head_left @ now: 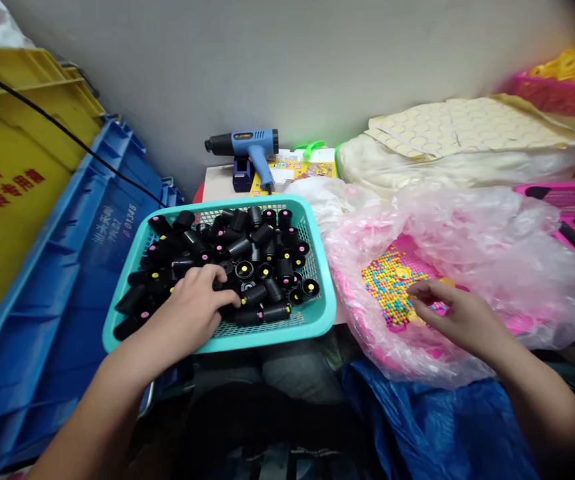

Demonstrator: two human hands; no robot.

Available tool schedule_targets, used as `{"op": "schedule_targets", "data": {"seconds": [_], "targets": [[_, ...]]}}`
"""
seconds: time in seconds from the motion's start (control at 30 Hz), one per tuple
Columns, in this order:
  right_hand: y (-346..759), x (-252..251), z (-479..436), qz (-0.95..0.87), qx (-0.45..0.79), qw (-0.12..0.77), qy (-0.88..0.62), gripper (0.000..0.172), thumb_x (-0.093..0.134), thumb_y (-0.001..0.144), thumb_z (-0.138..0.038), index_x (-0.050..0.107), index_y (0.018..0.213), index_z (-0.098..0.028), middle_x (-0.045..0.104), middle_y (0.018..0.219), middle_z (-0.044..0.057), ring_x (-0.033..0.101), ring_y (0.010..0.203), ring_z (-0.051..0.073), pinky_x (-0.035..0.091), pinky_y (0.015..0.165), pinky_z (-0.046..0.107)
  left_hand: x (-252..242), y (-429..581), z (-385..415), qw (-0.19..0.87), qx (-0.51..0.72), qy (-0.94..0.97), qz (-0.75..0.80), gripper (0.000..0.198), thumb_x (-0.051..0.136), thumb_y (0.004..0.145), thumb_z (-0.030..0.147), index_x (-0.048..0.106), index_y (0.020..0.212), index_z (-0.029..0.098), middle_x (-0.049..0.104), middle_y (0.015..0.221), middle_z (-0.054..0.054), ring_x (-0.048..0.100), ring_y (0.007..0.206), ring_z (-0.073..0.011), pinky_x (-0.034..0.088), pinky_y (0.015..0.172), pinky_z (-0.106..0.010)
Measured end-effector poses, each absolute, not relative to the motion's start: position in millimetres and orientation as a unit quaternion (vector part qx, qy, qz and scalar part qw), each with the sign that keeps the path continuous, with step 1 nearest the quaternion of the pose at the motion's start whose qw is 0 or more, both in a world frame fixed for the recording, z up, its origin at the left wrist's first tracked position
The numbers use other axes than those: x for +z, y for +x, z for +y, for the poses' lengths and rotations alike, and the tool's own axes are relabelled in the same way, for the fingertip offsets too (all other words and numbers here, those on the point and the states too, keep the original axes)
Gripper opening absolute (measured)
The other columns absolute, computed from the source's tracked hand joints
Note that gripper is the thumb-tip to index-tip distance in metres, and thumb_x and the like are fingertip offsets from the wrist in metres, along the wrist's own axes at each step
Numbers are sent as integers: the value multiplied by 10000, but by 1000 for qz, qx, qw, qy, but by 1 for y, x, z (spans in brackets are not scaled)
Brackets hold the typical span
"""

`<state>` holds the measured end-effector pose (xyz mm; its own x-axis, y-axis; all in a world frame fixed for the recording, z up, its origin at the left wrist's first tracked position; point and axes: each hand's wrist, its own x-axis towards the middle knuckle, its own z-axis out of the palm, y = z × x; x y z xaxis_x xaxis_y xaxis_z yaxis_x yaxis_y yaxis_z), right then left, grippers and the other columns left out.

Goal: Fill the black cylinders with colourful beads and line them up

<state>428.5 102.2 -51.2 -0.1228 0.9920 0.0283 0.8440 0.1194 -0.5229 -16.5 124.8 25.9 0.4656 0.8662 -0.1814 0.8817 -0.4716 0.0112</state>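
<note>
In the left part of the turquoise basket (321,293), my left hand (192,303) reaches down among many black plastic cylinders (240,248). Its thumb and fingers curve around one black cylinder, mostly hidden by the hand. Pink or yellow dots show on the ends of many cylinders. Over on the right, my right hand (460,317) hovers low above small coloured beads (387,283), thumb and fingertips drawn together. Anything between them is too small to make out. The beads lie in a pink tray (412,248) lined around with clear plastic film (492,233). Yellow round pieces (403,273) lie among the beads.
A blue heat gun (255,143) rests behind the basket, against the wall. Blue (112,213) and yellow crates (12,140) stand at left, with a black cable (67,130) across them. Sticker sheets (467,127) lie at back right. A pink basket (542,90) holds yellow pieces.
</note>
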Motion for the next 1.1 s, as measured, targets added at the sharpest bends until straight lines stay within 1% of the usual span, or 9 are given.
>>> {"op": "schedule_targets", "data": {"seconds": [0.13,0.27,0.33,0.47,0.57,0.7,0.77,0.87,1.1], "targets": [[422,-42,89,-706,182,240,-641,264,595,829,-425,714,955,-226,762,918,73,723,809,239,582,705,342,25,-1,129,59,-113,840,528,241,576,753,265,740,927,228,464,1167,-128,430,1089,-344,439,858,-484],[406,-31,85,-706,172,277,-628,277,603,838,-440,723,977,-233,766,927,66,731,824,243,601,718,348,21,16,138,41,-135,844,517,252,582,676,155,759,854,187,488,1142,-147,442,1053,-348,427,833,-477],[399,-25,86,-703,174,296,-623,267,616,834,-443,728,960,-237,767,912,62,732,811,241,604,716,350,20,13,142,45,-124,855,501,241,588,674,159,761,839,188,489,1127,-142,444,1058,-345,419,859,-493],[380,-10,87,-679,226,357,-601,209,665,808,-429,752,866,-248,768,843,56,729,765,226,606,724,344,30,-16,144,108,-39,855,505,236,644,751,371,750,936,271,485,1118,-96,443,1109,-327,396,949,-544],[352,3,87,-664,290,410,-554,120,710,781,-359,760,786,-251,764,785,50,721,737,210,601,715,324,44,-35,137,168,58,831,527,298,644,774,469,721,988,276,532,1174,-83,464,1163,-312,419,988,-506],[291,21,89,-654,424,437,-449,75,695,796,-254,768,792,-234,764,799,41,711,729,173,579,677,268,55,-27,114,287,113,794,523,331,582,856,411,633,1150,268,645,1157,-58,609,1056,-237,514,903,-356],[259,28,90,-635,497,429,-408,84,699,793,-244,768,834,-220,764,807,32,702,715,154,565,660,247,54,-14,99,303,145,790,512,345,538,897,360,575,1231,281,641,1205,-47,609,1100,-224,509,922,-325],[226,30,93,-611,547,427,-380,82,706,787,-229,762,840,-202,751,806,21,683,725,142,546,691,249,45,2,81,304,198,798,481,329,455,945,283,510,1269,277,573,1300,-59,551,1196,-219,461,1000,-326],[208,15,96,-596,570,432,-365,40,713,782,-206,751,795,-205,625,782,5,585,763,133,472,720,270,24,14,68,354,244,785,446,356,293,983,248,367,1332,256,467,1330,-107,491,1199,-242,466,948,-369]]}}
